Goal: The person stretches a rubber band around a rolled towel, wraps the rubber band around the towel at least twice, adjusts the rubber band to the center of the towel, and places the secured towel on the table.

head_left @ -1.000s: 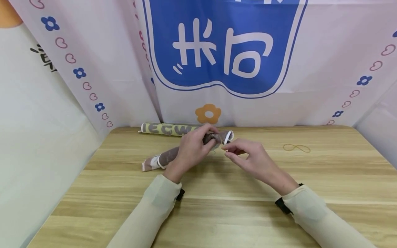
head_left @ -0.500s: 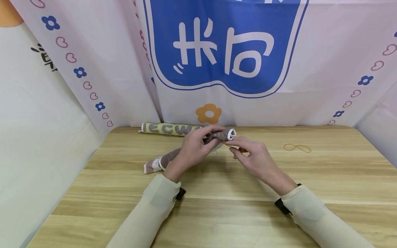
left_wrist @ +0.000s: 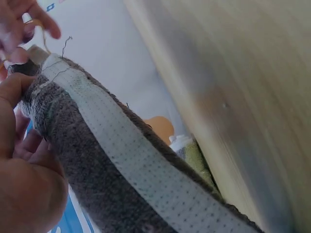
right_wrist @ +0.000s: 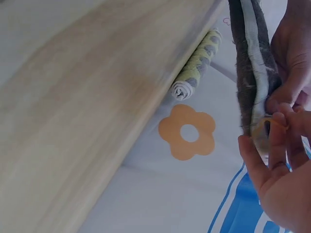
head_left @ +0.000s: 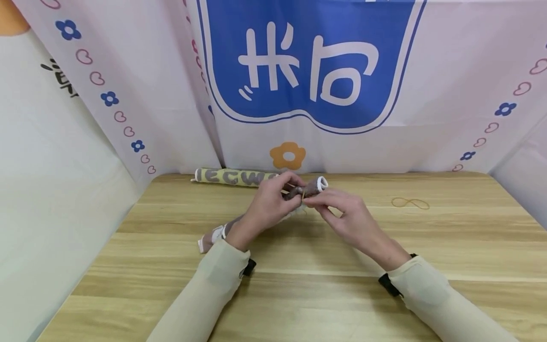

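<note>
Towel roll (left_wrist: 133, 160), likely soft, best held near its end; left hand (head_left: 271, 200) clamped round it, right hand (head_left: 353, 213) pinching rubber band (head_left: 303, 194).

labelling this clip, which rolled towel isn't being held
The yellow-green roll with grey lettering, lying near the back edge of the table; the brown roll is gripped by the left hand.

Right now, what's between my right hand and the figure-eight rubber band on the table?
Just a bare stretch of wooden tabletop lies between your right hand and the figure-eight rubber band; the head view shows it.
</note>
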A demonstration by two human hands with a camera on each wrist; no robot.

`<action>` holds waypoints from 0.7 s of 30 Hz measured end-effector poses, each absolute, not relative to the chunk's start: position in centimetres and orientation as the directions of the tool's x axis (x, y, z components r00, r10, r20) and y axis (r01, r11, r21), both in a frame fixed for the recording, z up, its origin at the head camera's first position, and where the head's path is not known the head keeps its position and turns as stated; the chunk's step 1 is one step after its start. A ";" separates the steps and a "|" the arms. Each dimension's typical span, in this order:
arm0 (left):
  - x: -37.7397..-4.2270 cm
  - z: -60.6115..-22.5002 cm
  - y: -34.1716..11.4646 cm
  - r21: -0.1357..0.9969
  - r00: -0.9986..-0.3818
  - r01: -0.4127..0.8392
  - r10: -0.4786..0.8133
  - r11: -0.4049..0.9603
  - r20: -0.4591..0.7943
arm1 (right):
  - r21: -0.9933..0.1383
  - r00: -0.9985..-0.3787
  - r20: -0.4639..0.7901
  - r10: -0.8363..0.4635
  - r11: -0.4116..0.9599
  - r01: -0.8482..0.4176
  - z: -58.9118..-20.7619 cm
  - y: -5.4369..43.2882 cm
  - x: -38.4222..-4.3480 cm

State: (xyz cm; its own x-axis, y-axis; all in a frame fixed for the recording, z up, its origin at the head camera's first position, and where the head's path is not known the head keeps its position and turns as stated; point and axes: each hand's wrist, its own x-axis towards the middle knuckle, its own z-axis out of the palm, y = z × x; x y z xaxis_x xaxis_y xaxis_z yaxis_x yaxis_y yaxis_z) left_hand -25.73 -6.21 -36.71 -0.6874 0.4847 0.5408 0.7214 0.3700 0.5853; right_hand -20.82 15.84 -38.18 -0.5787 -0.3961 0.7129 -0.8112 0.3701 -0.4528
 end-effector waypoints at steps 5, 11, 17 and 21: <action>-25.9 -36.8 -6.4 0.565 -0.663 0.747 0.442 0.349 0.604 | -0.454 -0.597 0.682 -0.423 0.395 -0.799 -38.1 15.6 -20.5; -26.0 -36.7 -6.7 0.521 -0.623 0.782 0.433 0.341 0.651 | -0.595 -0.775 0.522 -0.357 0.498 -0.631 -38.0 15.9 -20.1; -25.8 -36.3 -6.7 0.618 -0.668 0.739 0.413 0.269 0.619 | -0.717 -0.895 0.385 -0.225 0.538 -0.444 -37.9 16.6 -20.3; -25.6 -35.8 -6.7 0.714 -0.714 0.676 0.402 0.184 0.573 | -0.680 -0.895 0.410 -0.178 0.594 -0.430 -37.8 16.9 -20.7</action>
